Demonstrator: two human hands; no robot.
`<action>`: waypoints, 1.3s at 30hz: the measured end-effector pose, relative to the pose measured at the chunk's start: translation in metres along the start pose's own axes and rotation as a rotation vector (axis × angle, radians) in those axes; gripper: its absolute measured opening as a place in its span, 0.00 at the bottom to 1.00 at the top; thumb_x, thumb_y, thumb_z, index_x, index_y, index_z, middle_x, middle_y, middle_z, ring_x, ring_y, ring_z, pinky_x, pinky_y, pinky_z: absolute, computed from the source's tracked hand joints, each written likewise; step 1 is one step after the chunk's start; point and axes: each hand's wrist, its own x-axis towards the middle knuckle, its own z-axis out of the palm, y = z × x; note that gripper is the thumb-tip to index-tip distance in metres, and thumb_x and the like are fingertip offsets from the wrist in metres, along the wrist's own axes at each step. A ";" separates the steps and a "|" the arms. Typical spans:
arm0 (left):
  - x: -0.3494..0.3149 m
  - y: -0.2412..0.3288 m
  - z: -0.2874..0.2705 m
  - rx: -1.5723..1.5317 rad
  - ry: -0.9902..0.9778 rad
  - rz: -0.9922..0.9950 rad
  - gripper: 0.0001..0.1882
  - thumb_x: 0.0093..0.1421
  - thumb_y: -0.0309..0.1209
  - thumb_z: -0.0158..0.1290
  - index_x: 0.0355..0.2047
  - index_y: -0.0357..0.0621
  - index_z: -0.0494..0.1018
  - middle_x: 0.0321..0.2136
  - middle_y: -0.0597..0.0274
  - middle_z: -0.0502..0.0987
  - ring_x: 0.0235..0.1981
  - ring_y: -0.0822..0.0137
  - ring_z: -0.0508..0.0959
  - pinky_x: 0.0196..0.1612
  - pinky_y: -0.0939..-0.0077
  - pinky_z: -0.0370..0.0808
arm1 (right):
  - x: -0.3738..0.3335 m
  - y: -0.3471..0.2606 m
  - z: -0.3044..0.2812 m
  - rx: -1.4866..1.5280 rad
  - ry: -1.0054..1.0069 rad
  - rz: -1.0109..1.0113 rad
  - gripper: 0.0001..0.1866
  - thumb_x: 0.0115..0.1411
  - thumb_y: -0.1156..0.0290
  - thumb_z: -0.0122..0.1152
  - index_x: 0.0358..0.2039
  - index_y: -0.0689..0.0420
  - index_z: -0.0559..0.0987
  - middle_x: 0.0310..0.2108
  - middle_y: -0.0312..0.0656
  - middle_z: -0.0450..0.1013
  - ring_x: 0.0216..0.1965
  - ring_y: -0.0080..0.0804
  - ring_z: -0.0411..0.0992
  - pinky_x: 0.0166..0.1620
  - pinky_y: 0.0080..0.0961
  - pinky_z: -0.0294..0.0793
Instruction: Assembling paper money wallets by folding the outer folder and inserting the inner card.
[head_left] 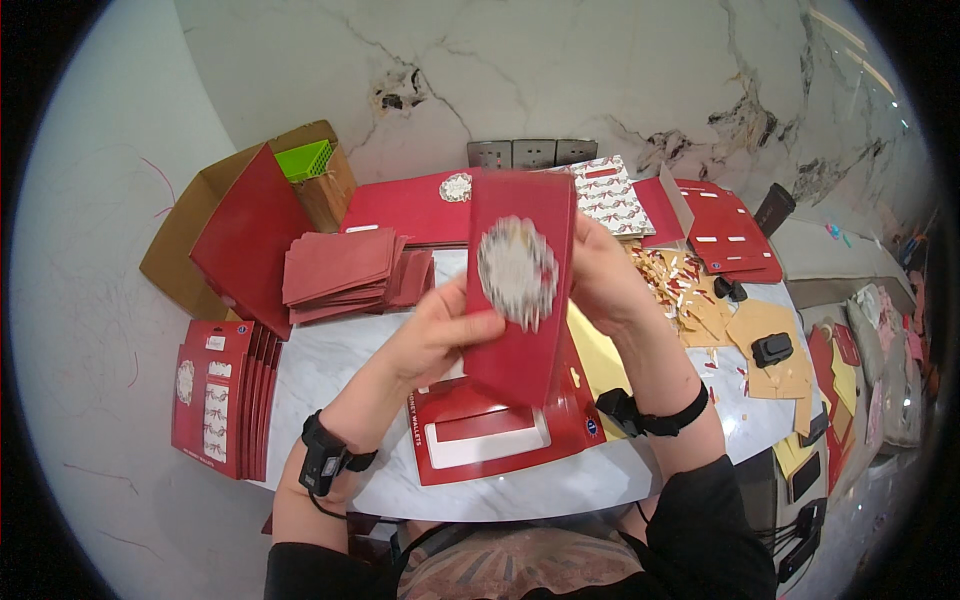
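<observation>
Far left, we've got a row of red packs (212, 400) standing at the end of the white marbled table (308, 365). Just behind that there's an open cardboard box (178, 225) with a big red board (243, 240) leaning against it, plus a bright green basket (304, 160) at the back. Next along is a messy pile of dull red envelopes (338, 268).

Then our left hand (445, 335), clamped on the long red folder (518, 345): thumb flat on the front near the left edge, fingers wrapping behind. That folder is up above the middle of the table, roughly upright, with a blurry pale oval decoration on its front. Below it, a red package with a white window (490, 435) lies on the table.

Our right hand (603, 275) is at the folder's right edge, but its fingertips go behind, so we can't tell how it's gripping. Behind it are some bow-patterned cards (612, 205). Further right, we've got red and white paper scraps (672, 275) near flat red sheets (735, 225), and finally a small black device (772, 350) sitting on tan paper (765, 383).
</observation>
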 end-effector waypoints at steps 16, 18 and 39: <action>0.019 -0.018 -0.058 1.123 0.467 0.276 0.25 0.59 0.24 0.58 0.56 0.35 0.65 0.50 0.49 0.77 0.50 0.62 0.79 0.51 0.67 0.76 | 0.010 0.010 -0.005 -0.768 0.046 -0.396 0.11 0.59 0.72 0.64 0.40 0.63 0.82 0.32 0.47 0.80 0.34 0.29 0.79 0.40 0.25 0.78; 0.020 -0.031 -0.072 1.022 0.437 0.257 0.26 0.60 0.25 0.57 0.57 0.35 0.63 0.50 0.45 0.76 0.51 0.55 0.79 0.53 0.65 0.75 | 0.010 0.012 -0.005 -1.017 0.057 -0.267 0.10 0.56 0.71 0.66 0.36 0.62 0.84 0.27 0.48 0.80 0.29 0.32 0.79 0.37 0.26 0.78; 0.024 -0.027 -0.055 1.292 0.369 0.037 0.16 0.59 0.31 0.61 0.42 0.32 0.74 0.28 0.48 0.80 0.31 0.66 0.81 0.35 0.69 0.76 | 0.018 0.022 -0.041 -1.103 0.016 -0.241 0.09 0.52 0.73 0.67 0.33 0.62 0.82 0.23 0.50 0.76 0.23 0.41 0.74 0.31 0.32 0.72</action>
